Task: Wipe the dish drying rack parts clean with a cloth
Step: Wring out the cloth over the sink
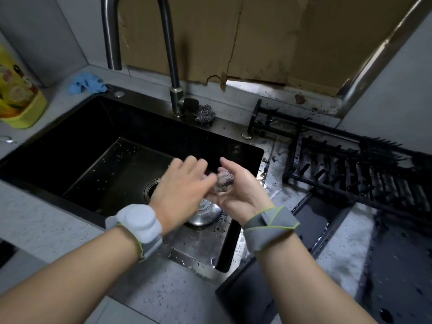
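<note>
Wet grey counter (346,251) surrounding black sink (70,134). Right hand (236,188) is cupping the balled cloth (223,182) over the basin, presumably wringing; left hand (180,185) is hovering slack-fingered. Rack (350,169) is lying alongside, untouched.

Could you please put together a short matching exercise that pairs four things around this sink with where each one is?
Things:
1. blue cloth
2. steel scourer
3. black rack
4. bunched cloth

Places:
A. on the wet counter to the right of the sink
B. between the two hands, over the basin
C. at the base of the tap
D. on the counter behind the sink's far left corner

Pairs: 1-D, 2-C, 3-A, 4-B
</note>
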Demonstrator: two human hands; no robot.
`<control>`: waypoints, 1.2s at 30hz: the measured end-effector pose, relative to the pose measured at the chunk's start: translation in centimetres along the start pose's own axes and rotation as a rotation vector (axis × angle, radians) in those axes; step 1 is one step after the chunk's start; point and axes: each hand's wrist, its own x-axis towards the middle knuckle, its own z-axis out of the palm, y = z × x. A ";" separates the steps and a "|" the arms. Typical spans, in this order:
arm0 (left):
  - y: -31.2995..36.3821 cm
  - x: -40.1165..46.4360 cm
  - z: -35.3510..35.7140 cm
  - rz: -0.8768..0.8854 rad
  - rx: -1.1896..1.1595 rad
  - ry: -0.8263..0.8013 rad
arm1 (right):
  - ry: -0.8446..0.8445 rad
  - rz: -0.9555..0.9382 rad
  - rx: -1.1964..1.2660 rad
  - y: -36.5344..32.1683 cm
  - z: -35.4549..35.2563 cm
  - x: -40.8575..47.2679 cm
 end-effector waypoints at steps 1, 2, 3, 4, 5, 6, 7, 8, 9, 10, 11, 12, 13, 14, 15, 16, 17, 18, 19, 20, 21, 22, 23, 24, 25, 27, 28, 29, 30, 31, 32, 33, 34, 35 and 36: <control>0.3 -0.1 0.1 0.086 0.024 0.013 | 0.029 -0.005 0.049 0.1 0.4 0.3; 0.4 -0.2 0.2 0.141 0.042 0.031 | 0.060 -0.010 0.098 0.2 0.9 0.7; 0.4 -0.4 0.0 0.162 0.051 0.049 | 0.092 -0.024 0.161 0.2 1.1 0.8; 0.3 -0.5 -0.1 0.166 0.056 0.063 | 0.130 -0.053 0.242 0.1 1.2 0.9; 0.3 -0.7 -0.1 0.146 0.048 0.068 | 0.164 -0.083 0.326 -0.1 1.2 1.0; 0.4 -0.9 -0.1 0.096 0.027 0.078 | 0.184 -0.113 0.412 -0.4 1.3 1.0; 0.5 -0.9 0.0 0.010 -0.010 0.081 | 0.189 -0.129 0.488 -0.5 1.7 0.8; 0.7 -0.9 0.2 -0.093 -0.058 0.077 | 0.213 -0.136 0.547 -0.5 2.0 0.6; 1.0 -0.8 0.5 -0.198 -0.109 0.067 | 0.240 -0.139 0.588 -0.4 2.5 0.3; 1.3 -0.7 0.8 -0.290 -0.171 0.069 | 0.264 -0.141 0.603 -0.3 2.8 0.0; 1.7 -0.7 1.2 -0.370 -0.255 0.081 | 0.269 -0.148 0.608 0.0 3.1 -0.4; 1.9 -0.7 1.4 -0.444 -0.367 0.097 | 0.268 -0.164 0.603 0.2 3.5 -0.9; 2.3 -0.6 1.6 -0.516 -0.484 0.115 | 0.271 -0.186 0.590 0.5 3.7 -1.2; 2.6 -0.6 1.6 -0.587 -0.600 0.119 | 0.276 -0.209 0.572 0.6 3.8 -1.4; 3.0 -0.4 1.6 -0.660 -0.693 0.108 | 0.266 -0.232 0.547 0.7 3.8 -1.5; 3.2 -0.2 1.6 -0.731 -0.764 0.087 | 0.253 -0.257 0.514 0.7 3.9 -1.6; 3.4 0.1 1.5 -0.801 -0.821 0.066 | 0.229 -0.283 0.483 0.7 4.0 -1.7; 3.5 0.5 1.3 -0.873 -0.887 0.042 | 0.207 -0.305 0.442 0.7 3.9 -1.6; 3.5 0.8 1.2 -0.939 -0.962 0.009 | 0.181 -0.324 0.401 0.8 3.8 -1.6; 3.5 1.1 1.3 -1.001 -1.038 -0.032 | 0.154 -0.340 0.359 0.7 3.6 -1.6; 3.5 1.3 1.1 -1.065 -1.116 -0.072 | 0.125 -0.356 0.315 0.7 3.5 -1.6; 3.7 1.4 1.1 -1.125 -1.194 -0.100 | 0.095 -0.373 0.275 0.6 3.2 -1.5; 4.1 1.4 0.9 -1.193 -1.294 -0.114 | 0.057 -0.392 0.242 0.6 3.1 -1.6; 4.4 1.3 0.5 -1.264 -1.413 -0.120 | 0.015 -0.408 0.210 0.7 2.9 -1.7; 4.8 1.3 0.2 -1.327 -1.542 -0.137 | -0.029 -0.427 0.177 0.7 2.8 -1.8; 5.3 1.3 -0.5 -1.379 -1.745 -0.205 | -0.125 -0.457 0.129 0.6 2.7 -2.1; 5.2 1.2 -1.0 -1.367 -1.808 -0.248 | -0.171 -0.459 0.121 0.6 2.6 -2.1; 5.1 1.1 -1.4 -1.349 -1.850 -0.274 | -0.212 -0.455 0.113 0.5 2.6 -2.1; 5.0 1.1 -1.5 -1.339 -1.875 -0.276 | -0.248 -0.449 0.106 0.3 2.5 -2.0; 4.8 1.2 -1.7 -1.333 -1.888 -0.279 | -0.270 -0.443 0.105 0.1 2.4 -2.0; 4.5 1.2 -1.8 -1.327 -1.888 -0.281 | -0.289 -0.436 0.115 0.0 2.1 -1.8; 4.3 1.3 -1.9 -1.314 -1.882 -0.288 | -0.306 -0.433 0.134 0.0 1.9 -1.7; 4.0 1.3 -1.8 -1.300 -1.880 -0.299 | -0.320 -0.434 0.159 0.0 1.7 -1.5; 3.8 1.3 -1.7 -1.280 -1.877 -0.317 | -0.322 -0.434 0.184 0.0 1.5 -1.3; 3.5 1.2 -1.5 -1.246 -1.866 -0.336 | -0.313 -0.433 0.215 -0.1 1.2 -1.1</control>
